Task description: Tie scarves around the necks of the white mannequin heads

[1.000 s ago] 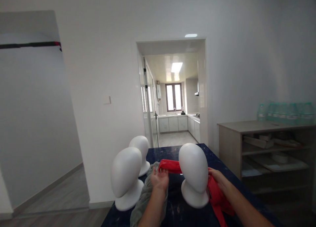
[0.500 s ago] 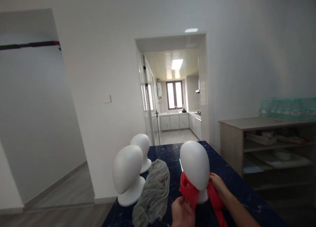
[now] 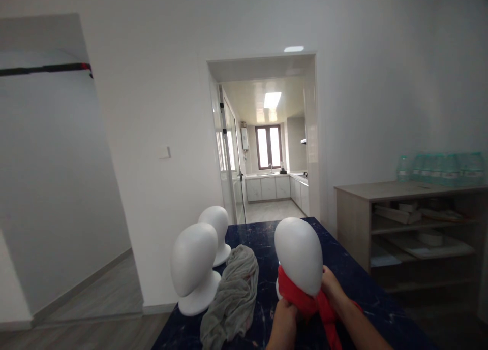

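Where the red scarf (image 3: pixel 299 297) sits: around the neck of 1 white head (image 3: pixel 299 253)
Left hand (image 3: pixel 284 319): grasping the scarf
Right hand (image 3: pixel 336 291): beside the head, fingertips hidden; cannot tell its grip

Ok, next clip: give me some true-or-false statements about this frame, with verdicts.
1. The left hand touches the red cloth. True.
2. The grey cloth covers a head. False: the grey cloth lies on the blue table.
3. Three white heads stand on the table. True.
4. The bottles stand on the floor. False: the bottles are on the cabinet.
5. The right hand holds the grey cloth. False: the right hand is at the red cloth.
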A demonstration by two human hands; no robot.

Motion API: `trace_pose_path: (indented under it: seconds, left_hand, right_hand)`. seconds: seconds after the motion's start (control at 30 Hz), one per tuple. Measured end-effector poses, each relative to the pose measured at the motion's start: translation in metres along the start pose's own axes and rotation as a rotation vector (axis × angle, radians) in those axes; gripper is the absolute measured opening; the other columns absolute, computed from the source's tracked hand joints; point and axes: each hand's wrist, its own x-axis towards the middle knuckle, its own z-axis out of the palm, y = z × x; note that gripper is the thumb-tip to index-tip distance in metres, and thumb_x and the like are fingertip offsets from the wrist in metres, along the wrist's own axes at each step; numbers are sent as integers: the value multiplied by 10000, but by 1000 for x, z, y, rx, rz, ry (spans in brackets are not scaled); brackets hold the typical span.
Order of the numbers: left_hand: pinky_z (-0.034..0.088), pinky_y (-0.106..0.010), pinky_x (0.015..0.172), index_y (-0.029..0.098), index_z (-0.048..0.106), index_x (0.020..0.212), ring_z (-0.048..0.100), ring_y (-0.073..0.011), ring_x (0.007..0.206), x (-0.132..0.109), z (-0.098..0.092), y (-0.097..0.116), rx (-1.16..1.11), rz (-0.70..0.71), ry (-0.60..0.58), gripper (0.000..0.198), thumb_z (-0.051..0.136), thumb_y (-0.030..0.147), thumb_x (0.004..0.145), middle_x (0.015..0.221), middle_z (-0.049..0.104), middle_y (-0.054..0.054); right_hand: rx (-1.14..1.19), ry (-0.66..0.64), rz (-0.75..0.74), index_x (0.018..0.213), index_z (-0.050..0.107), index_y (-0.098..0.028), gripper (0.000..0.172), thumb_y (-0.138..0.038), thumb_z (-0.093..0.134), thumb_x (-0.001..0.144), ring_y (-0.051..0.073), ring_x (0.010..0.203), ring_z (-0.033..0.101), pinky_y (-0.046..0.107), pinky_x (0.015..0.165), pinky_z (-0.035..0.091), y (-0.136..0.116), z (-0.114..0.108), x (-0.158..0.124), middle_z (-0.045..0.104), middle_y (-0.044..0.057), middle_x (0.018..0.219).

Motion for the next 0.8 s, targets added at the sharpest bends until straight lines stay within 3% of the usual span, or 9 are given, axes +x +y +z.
trace_pose_path:
  seconds: [0.2,0.37,0.5,0.63,0.8]
  left_hand:
    - [379,-257,585,146,714,686,477,-123,551,1,-13,11,111,31,59,187,794,301,620,552,594,6]
    - [356,-255,565,137,770,802,471,-129,545,5,-17,8,200,62,15,215,736,304,671,584,638,-13]
    - [362,-255,572,130,769,798,482,-129,562,8,-22,8,232,96,6,205,672,237,652,641,676,-25]
    - [397,-263,593,142,758,760,535,-151,596,11,-23,8,260,96,25,180,653,199,625,662,693,-31]
    - [347,-259,522,152,734,689,488,-132,504,13,-26,13,299,40,29,127,644,173,600,583,652,-10]
  right_hand:
    - [3,-83,60,954,601,-239,345,-303,681,625,186,487,588,295,520,489,-3,1,-21,601,-34,558]
    - [-170,-87,19,1034,601,-236,388,-379,695,686,202,586,659,301,576,499,-10,-29,-50,706,4,723]
    - [-435,25,-185,970,635,-245,337,-506,674,761,254,824,729,330,748,529,-18,-45,-73,768,51,885]
    - [-392,-6,-257,890,671,-240,297,-517,686,783,278,873,737,345,794,536,-26,-27,-92,784,68,895]
    - [-51,-112,-176,880,746,-195,382,-531,801,705,316,936,751,378,841,581,-31,10,-112,803,106,910]
